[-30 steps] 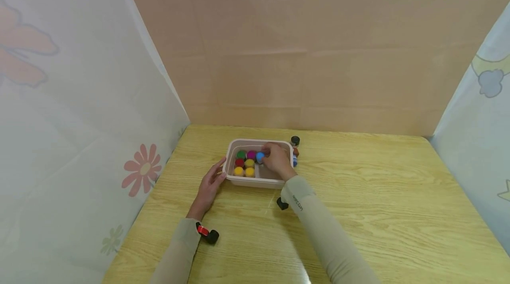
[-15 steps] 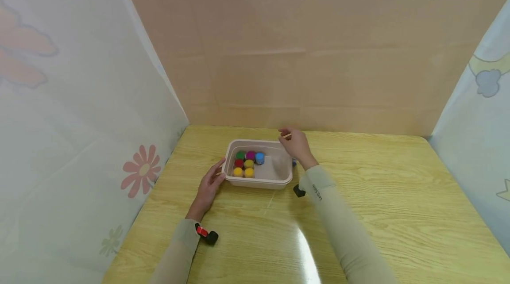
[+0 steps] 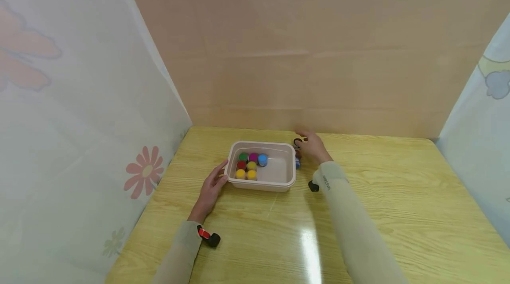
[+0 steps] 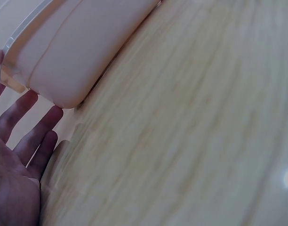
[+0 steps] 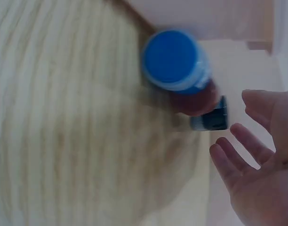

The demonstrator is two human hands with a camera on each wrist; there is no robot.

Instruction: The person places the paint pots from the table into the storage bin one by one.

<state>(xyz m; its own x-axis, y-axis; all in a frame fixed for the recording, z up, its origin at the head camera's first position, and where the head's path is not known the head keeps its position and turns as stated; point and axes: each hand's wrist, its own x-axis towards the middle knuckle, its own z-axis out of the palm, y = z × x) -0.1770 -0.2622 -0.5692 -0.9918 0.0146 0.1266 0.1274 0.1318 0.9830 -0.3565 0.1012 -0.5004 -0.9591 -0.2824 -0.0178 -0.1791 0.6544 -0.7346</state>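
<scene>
A pale pink plastic tub (image 3: 263, 185) stands on the table. Grouped at its left side are several small lidded jars, among them a green jar (image 3: 243, 157), a purple jar (image 3: 253, 157) and a light blue jar (image 3: 262, 159). Against the tub's left end rest the extended fingers of my left hand (image 3: 208, 193). My right hand (image 3: 315, 147) hovers beyond the right end, fingers spread and holding nothing. Beside it, outside the tub, are a black-lidded jar (image 5: 215, 117), a brownish-red jar (image 5: 195, 102) and a blue-lidded jar (image 5: 170, 57), close together in a row.
The wooden table (image 3: 398, 186) stretches out to the right and in front. Behind it rises a tan backdrop (image 3: 311, 54). A flower-patterned sheet (image 3: 99, 120) hangs along the left side. Black wrist devices sit at both cuffs.
My right hand has let go of the light blue jar inside the tub, lifted out and moved right, over to the jars outside. My left hand has stayed at the tub's left end.
</scene>
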